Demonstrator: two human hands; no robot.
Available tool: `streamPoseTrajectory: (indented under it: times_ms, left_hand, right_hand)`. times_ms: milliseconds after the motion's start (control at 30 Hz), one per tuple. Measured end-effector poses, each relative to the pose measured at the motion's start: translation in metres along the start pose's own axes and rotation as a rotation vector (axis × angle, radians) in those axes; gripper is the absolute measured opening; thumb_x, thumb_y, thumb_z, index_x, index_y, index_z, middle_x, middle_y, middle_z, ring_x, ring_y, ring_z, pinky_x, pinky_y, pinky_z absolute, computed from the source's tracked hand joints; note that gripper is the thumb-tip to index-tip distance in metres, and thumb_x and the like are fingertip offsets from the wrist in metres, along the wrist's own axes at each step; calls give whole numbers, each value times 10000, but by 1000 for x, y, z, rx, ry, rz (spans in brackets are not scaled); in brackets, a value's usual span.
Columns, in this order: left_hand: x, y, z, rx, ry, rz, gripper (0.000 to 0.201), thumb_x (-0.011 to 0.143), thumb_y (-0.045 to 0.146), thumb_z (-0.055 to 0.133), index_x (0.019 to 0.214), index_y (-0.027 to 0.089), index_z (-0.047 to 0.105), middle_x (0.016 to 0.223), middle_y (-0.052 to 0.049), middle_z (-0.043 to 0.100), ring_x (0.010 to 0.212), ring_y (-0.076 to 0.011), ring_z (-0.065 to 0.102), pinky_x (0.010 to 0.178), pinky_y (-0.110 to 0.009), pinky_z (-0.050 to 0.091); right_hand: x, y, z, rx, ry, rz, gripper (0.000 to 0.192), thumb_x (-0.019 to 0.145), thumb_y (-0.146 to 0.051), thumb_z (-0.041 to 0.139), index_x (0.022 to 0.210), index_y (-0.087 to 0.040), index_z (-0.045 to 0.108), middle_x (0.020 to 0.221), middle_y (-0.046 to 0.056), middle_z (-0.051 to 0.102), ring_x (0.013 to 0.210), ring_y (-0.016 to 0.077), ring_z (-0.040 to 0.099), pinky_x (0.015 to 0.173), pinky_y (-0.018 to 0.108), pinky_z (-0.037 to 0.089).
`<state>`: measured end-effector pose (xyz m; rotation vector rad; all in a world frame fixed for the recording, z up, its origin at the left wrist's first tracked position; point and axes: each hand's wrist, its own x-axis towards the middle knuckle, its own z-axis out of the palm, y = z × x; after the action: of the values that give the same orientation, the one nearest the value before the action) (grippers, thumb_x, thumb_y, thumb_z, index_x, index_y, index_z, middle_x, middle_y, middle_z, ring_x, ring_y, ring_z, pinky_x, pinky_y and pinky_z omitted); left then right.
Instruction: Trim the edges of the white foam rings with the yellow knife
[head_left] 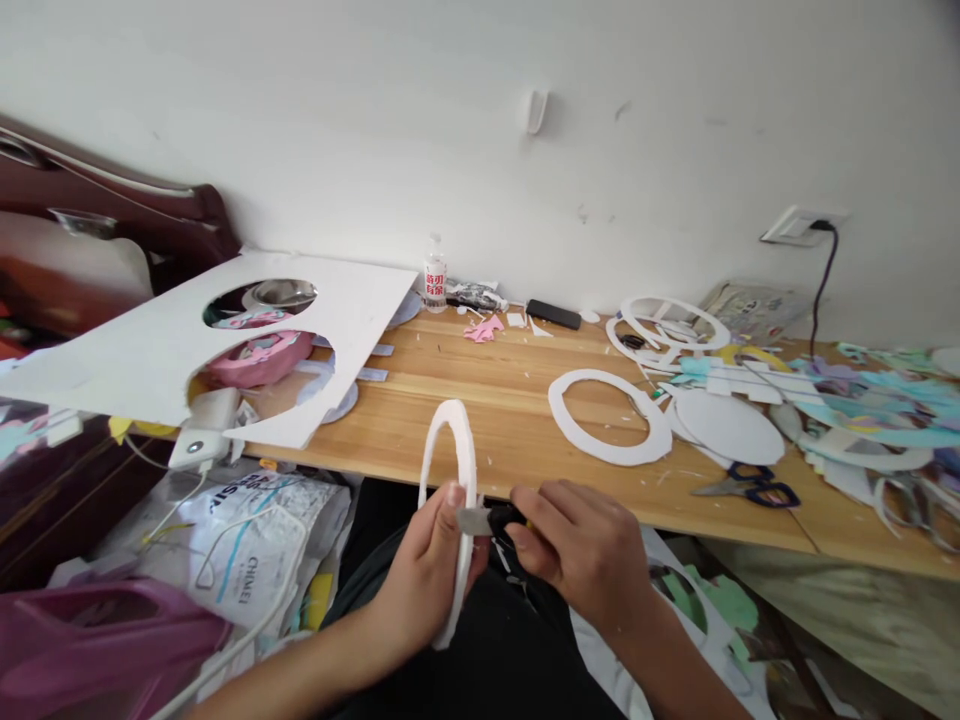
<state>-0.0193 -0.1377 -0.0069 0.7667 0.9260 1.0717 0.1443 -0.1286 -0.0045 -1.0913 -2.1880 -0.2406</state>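
White foam ring (455,500), held edge-on in the clenched left hand (424,575), is apparently mid-trim by the right hand's (581,545) tightly gripped utility knife (480,520), calling for steady strokes.

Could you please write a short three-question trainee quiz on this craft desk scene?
1. True or false: the left hand holds a white foam ring on edge.
2. What does the right hand hold against it? A) scissors B) utility knife C) bottle
3. What lies right of the flat ring near the desk edge?

Key: 1 true; 2 B; 3 the blue-handled scissors.
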Motion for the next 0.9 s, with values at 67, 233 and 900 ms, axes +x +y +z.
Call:
streamPoseTrajectory:
  times_ms: [67, 233, 900]
  left_hand:
    - [0, 3, 1, 13, -26, -11, 569, 717, 725, 656, 669, 205, 430, 429, 95, 387, 364, -55, 304, 390, -200, 245]
    - [2, 8, 0, 59, -25, 51, 567, 780, 740, 568, 656, 198, 457, 423, 74, 404, 375, -70, 321, 389, -209, 247]
    - [8, 2, -3, 78, -40, 68, 545, 824, 704, 546, 678, 183, 482, 437, 69, 415, 381, -63, 305, 382, -200, 224]
  right_hand:
    - [1, 3, 1, 13, -8, 0, 314, 1026, -377, 398, 921, -189, 626, 664, 11, 570, 617, 164, 475, 612, 302, 281]
    - [1, 7, -5, 14, -28, -14, 306, 1023, -376, 409, 921, -181, 622, 674, 14, 569, 627, 162, 488, 615, 301, 288]
    - [1, 2, -3, 9, -26, 3, 336, 1026, -375, 402, 909, -182, 651, 665, 12, 590, 614, 146, 516, 602, 295, 307]
